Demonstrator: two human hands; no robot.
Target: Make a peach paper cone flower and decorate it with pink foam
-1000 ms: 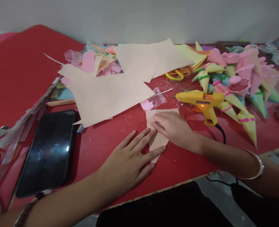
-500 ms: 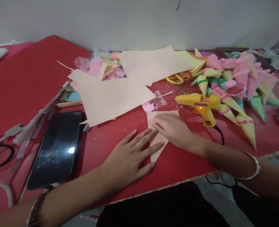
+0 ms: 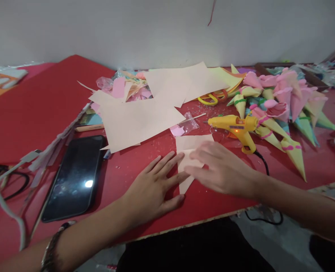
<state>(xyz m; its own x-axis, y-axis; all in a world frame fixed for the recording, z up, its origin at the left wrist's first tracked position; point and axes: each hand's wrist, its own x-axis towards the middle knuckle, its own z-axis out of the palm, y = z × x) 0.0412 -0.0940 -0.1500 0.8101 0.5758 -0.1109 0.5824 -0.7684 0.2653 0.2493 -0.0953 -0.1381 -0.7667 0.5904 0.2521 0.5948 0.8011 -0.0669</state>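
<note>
A small cream paper piece point(image 3: 188, 143) lies on the red table near its front edge, a crease across it and its lower end tapering to a point. My left hand point(image 3: 156, 185) is spread flat, fingertips resting on the paper's left side. Over the right side of the paper is my right hand point(image 3: 222, 170), slightly blurred, its thumb apart from its fingers and nothing visible in it. It hides part of the paper's right edge. A yellow glue gun point(image 3: 235, 126) with a lit orange light lies just beyond my right hand.
Large cream sheets point(image 3: 139, 121) lie behind the paper, beside yellow-handled scissors point(image 3: 208, 99). Pink and yellow paper cones point(image 3: 283, 98) are heaped at the right. A black phone point(image 3: 75, 177), a white cable point(image 3: 3, 204) and a red sheet point(image 3: 42, 113) lie at the left.
My right hand has come down and toward me across the paper, and its closed fingers have parted. My left hand stays on the paper. The view has shifted slightly.
</note>
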